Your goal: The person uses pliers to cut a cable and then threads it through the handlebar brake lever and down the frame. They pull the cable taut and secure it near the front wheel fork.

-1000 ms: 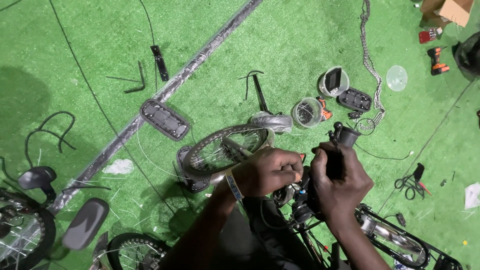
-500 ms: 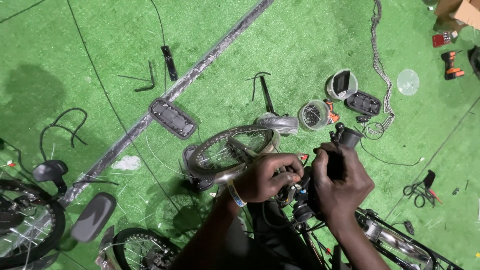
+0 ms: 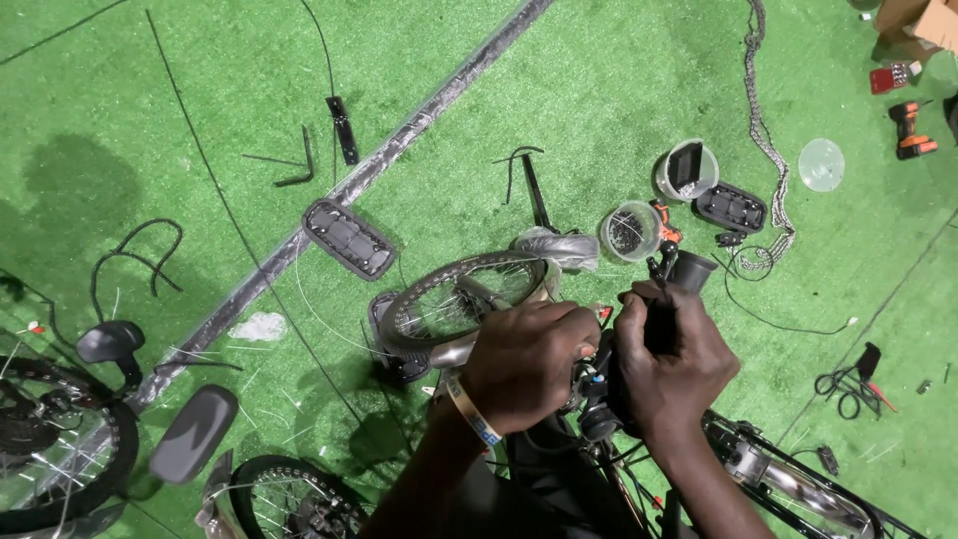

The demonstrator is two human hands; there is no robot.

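My left hand [image 3: 529, 361] and my right hand [image 3: 671, 361] are closed side by side on a bicycle handlebar in the lower middle of the head view. The right hand wraps the black grip [image 3: 687, 271], whose open end sticks out above the fingers. The left hand covers the bar's silver part and a small fitting with orange and blue bits [image 3: 597, 375] between the hands. A wristband is on my left wrist [image 3: 473, 416]. Just beyond the left hand lies a small spoked wheel [image 3: 459, 295] on the green turf.
A clear cup of small parts [image 3: 631, 230], a second cup [image 3: 685, 168], black pedals [image 3: 349, 238], a chain [image 3: 760, 110], a long metal bar [image 3: 369, 172], a cordless drill [image 3: 910, 136] and pliers [image 3: 854, 375] lie around. Bicycle wheels [image 3: 60, 449] and saddles [image 3: 192, 433] sit at lower left.
The view has shifted slightly, so the parts on the turf sit a little lower and to the right. Both hands stay closed on the handlebar in much the same place.
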